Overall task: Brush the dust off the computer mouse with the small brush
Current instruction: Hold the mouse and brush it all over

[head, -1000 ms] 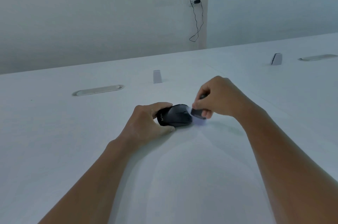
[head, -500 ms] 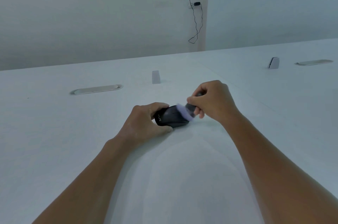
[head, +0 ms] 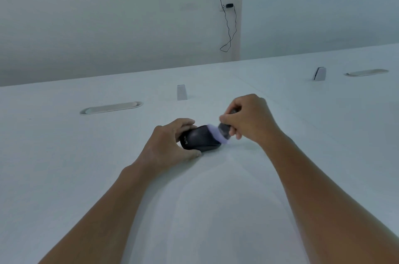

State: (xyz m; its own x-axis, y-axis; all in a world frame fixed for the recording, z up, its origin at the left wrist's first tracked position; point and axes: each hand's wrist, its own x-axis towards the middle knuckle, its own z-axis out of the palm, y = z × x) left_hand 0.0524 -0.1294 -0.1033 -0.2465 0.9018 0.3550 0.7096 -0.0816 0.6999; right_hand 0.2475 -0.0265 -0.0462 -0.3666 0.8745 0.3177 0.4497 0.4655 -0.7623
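A black computer mouse (head: 200,139) lies on the white table (head: 64,155), tilted on its side. My left hand (head: 170,145) grips its left end between thumb and fingers. My right hand (head: 248,119) pinches a small brush (head: 223,130) with a dark handle. The brush's pale bristles rest on the right end of the mouse and look blurred. Most of the handle is hidden inside my fist.
Two oval cable grommets (head: 111,107) (head: 366,72) are set into the table farther back. Two small grey brackets (head: 181,92) (head: 319,73) stand upright on it. A black cable (head: 227,22) hangs down the wall behind.
My right hand has swept the brush from beside the mouse's right end up onto its top. My left hand keeps its hold on the mouse. The view has tilted slightly upward.
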